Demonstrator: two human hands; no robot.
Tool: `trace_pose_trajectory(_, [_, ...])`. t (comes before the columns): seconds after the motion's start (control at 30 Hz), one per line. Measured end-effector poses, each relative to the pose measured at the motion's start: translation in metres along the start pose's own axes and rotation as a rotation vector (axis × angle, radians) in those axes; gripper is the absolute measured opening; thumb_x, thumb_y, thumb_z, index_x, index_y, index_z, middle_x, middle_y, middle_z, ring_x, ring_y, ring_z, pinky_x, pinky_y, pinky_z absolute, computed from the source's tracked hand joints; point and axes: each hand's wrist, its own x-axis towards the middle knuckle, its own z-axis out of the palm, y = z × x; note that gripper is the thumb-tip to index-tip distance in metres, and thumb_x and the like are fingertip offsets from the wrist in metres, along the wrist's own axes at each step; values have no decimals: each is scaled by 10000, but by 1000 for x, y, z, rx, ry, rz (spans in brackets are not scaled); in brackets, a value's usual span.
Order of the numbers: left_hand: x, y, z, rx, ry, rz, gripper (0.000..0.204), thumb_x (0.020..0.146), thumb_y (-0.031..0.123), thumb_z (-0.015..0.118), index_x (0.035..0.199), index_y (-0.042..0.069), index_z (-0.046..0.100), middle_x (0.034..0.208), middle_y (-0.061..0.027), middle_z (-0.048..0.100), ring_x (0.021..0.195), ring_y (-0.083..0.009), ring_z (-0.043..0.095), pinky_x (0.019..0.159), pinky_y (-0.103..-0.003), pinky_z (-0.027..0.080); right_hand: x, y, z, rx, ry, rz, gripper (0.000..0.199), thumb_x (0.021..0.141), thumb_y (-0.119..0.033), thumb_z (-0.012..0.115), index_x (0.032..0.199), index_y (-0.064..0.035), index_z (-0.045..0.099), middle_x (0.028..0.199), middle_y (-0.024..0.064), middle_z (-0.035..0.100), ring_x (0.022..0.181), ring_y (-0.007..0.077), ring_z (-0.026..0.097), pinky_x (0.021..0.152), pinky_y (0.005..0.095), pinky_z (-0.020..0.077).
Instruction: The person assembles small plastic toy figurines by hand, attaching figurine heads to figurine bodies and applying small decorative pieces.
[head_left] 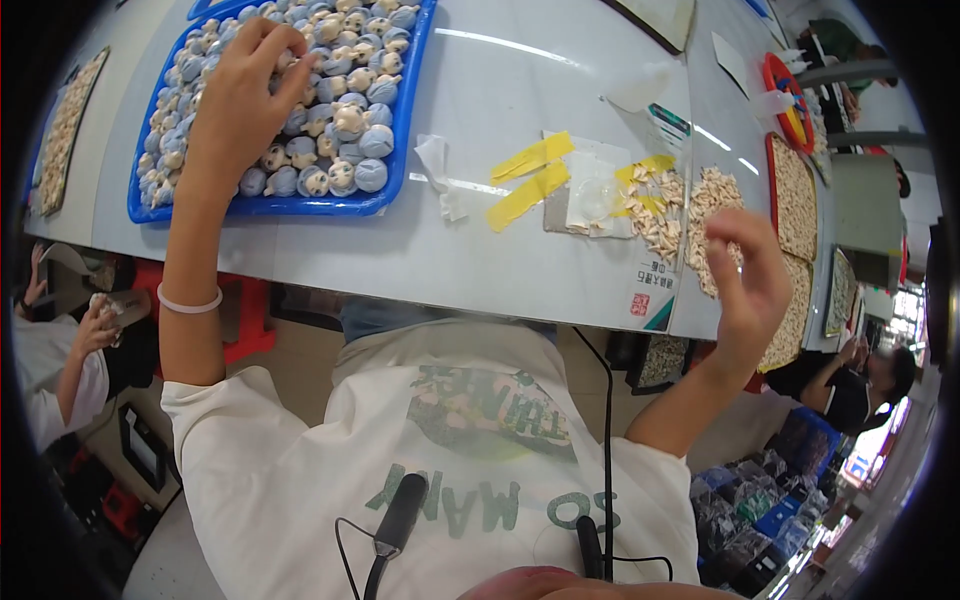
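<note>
A blue tray (400, 150) at the far left is packed with small round doll heads (372, 142), pale-faced with light blue hair or caps. Over its upper part, my left hand (245, 95) is bent down with thumb and fingertips closed round one of the heads, mostly hidden by the fingers. My right hand (755, 275) hovers at the right, beside a pile of small cream-coloured pieces (715, 190). Its thumb and forefinger are apart, and I see nothing between them. A second heap of small pieces (660, 225) lies just left of that pile.
Yellow tape strips (530, 195), a white pad (597, 185) and crumpled white paper (438, 175) lie mid-table. Trays of small pieces (793, 190) line the right edge, near a red round container (785, 100). Other people sit at left and right. A black cable (607, 430) hangs in front of me.
</note>
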Motion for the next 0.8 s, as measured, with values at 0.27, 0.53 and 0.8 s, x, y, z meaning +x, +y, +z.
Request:
trace_pose_trajectory(0.27, [7, -6, -6, -20, -69, 11, 216, 862, 217, 490, 926, 18, 547, 950, -85, 544, 863, -238, 547, 755, -320, 432, 90, 73, 40, 186, -43, 139, 316, 718, -60, 634, 1014, 3, 547, 903, 62, 583, 801, 122, 531, 758, 231, 405])
trace_pose_trajectory(0.53, [-65, 3, -29, 360, -102, -154, 663, 753, 551, 511, 1293, 209, 335, 1376, -84, 252, 1275, -327, 186, 1006, -512, 137, 98, 100, 42, 298, -177, 336, 253, 734, -36, 619, 966, 29, 544, 856, 43, 597, 790, 109, 551, 737, 224, 403])
trace_pose_trajectory(0.8, [-39, -6, -9, 164, 19, -130, 626, 742, 522, 557, 1267, 232, 377, 1309, -95, 363, 1215, -255, 334, 911, -540, 248, 57, 62, 21, 831, -141, 404, 507, 797, -183, 608, 1183, 41, 369, 999, 115, 563, 1055, 299, 509, 949, 336, 345])
